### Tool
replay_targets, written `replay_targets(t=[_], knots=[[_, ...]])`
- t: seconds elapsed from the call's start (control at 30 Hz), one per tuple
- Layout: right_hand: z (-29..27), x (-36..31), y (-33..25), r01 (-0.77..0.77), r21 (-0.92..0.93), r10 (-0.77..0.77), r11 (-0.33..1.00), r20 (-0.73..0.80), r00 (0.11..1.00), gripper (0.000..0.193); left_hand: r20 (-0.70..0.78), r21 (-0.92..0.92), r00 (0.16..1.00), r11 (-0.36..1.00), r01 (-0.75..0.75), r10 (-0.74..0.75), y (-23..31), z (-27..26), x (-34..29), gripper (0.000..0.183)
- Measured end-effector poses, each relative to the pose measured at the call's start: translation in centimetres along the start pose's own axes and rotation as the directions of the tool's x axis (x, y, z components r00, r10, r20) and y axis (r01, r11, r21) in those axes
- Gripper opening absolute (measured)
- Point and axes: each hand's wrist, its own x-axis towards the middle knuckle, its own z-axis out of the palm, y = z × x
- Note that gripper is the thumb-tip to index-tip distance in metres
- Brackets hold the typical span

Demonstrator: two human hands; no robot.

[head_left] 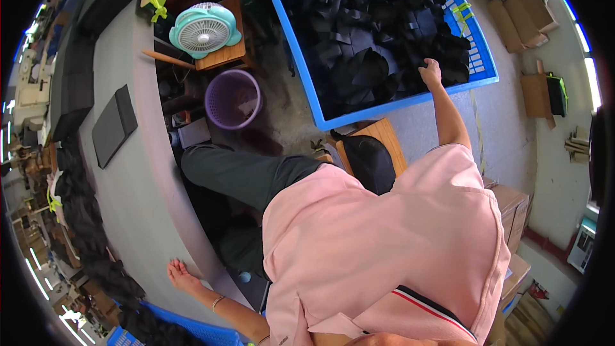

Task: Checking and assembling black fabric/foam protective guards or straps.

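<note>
My left hand [182, 275] lies at the near edge of the long grey table [150, 218], its fingers loosely bent and nothing in them. Farther along the table is a dark flat rectangular piece [114, 127], apart from that hand. My right arm stretches out to a big blue plastic basket [397, 104] full of loose black sheet pieces [368, 67]. Over the pieces, just inside the basket's near rim, my right hand [432, 74] has its fingers curled in. What they grip, if anything, is lost against the black material.
A teal fan [204, 29] stands on a wooden stool [225, 54], with a purple bin [234, 99] below it. By my legs is a wooden chair [387, 141] with a black item on it. Black material [83, 211] heaps along the table's far side. Cardboard boxes [522, 16] stand right.
</note>
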Motion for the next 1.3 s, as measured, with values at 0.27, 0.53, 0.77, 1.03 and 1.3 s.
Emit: replay_targets(t=[0.27, 0.53, 0.77, 1.03, 1.3], knots=[[2.7, 6.9, 0.9, -0.053, 0.014, 0.053, 0.999, -0.031, 0.998, 0.051, 0.045, 0.148, 0.997, 0.987, 0.058, -0.066, -0.3, -1.3, 2.9, 0.028], [4.2, 12.7, 2.9, -0.058, -0.02, 0.059, 0.998, 0.084, 0.995, 0.054, -0.065, 0.188, 0.989, 0.971, 0.146, -0.137, 0.9, -0.7, 2.0, 0.024], [-3.0, 8.2, -1.2, 0.231, -0.087, -0.243, 0.969, -0.498, 0.832, 0.016, -0.124, 0.196, 0.983, 0.967, 0.162, -0.139, 1.5, -0.9, 2.3, 0.021], [3.0, 0.8, 2.4, 0.157, -0.411, -0.048, 0.898, 0.264, 0.963, 0.016, -0.231, 0.201, 0.973, 0.977, 0.072, -0.024, -0.2, 1.7, 1.1, 0.021], [4.9, 1.7, -1.5, 0.206, -0.12, -0.122, 0.971, 0.492, 0.862, 0.023, -0.131, -0.048, 0.991, 0.999, -0.002, -0.005, 0.0, 2.9, -1.0, 0.017]])
